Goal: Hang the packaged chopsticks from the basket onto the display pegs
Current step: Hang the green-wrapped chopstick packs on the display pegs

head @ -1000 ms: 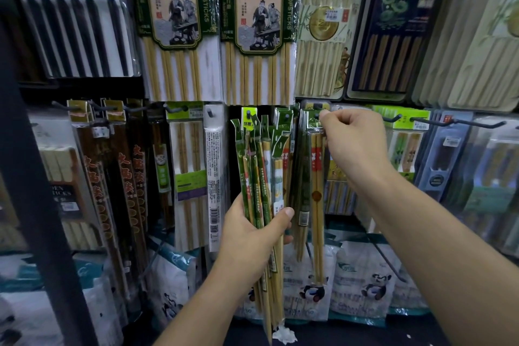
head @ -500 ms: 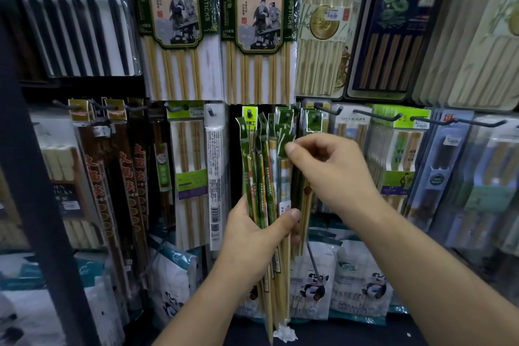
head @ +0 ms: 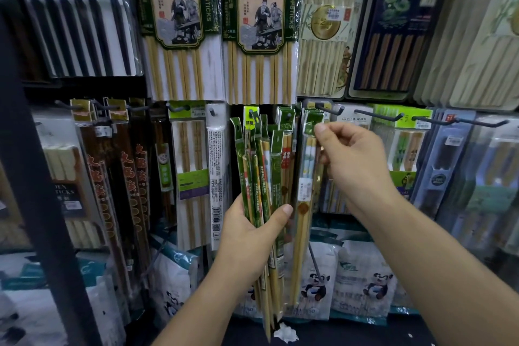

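Observation:
My left hand [head: 247, 233] grips a bundle of packaged chopsticks [head: 258, 166] with green header cards, held upright in front of the display. My right hand [head: 356, 160] pinches the green top of a single chopstick pack [head: 304, 177], which hangs straight down to the right of the bundle. The top of that pack sits just below and left of a dark display peg [head: 330, 110]. I cannot tell whether its hole is on the peg. No basket is in view.
More dark pegs [head: 379, 116] stick out to the right, in front of hung packs. Large chopstick sets [head: 261, 31] hang in the row above. Panda-printed bags [head: 317, 284] fill the row below. A dark upright post [head: 33, 177] stands at the left.
My right hand left the peg, reached to the bundle, then drew one pack out to the right and raised it toward the peg. The left hand stayed almost still.

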### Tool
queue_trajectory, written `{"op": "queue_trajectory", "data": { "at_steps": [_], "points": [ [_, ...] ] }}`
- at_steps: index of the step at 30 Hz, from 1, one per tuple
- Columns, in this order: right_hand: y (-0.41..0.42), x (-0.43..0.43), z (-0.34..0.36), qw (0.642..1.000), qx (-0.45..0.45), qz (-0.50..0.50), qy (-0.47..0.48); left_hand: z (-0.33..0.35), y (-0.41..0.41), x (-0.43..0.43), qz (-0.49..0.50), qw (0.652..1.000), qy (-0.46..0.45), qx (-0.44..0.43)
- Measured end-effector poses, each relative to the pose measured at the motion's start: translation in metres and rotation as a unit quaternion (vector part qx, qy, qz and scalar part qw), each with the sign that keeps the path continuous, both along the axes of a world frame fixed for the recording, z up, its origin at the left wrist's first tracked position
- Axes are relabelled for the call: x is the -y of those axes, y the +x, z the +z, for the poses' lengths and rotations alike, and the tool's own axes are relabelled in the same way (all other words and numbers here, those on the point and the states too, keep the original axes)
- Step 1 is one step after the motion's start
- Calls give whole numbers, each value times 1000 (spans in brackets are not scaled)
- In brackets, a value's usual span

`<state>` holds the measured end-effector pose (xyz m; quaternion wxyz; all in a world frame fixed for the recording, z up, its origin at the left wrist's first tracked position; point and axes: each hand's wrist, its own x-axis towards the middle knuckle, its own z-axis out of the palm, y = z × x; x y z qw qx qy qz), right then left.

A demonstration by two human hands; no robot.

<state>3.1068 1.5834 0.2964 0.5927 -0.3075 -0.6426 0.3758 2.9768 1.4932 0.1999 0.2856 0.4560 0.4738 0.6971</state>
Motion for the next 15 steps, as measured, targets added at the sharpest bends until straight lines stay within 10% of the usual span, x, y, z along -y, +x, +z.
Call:
{"op": "queue_trajectory", "data": {
  "at_steps": [15],
  "points": [
    [-6, -21, 15, 996, 10, -81, 23, -2, -1, 0, -14, 999, -2, 35]
  ]
}}
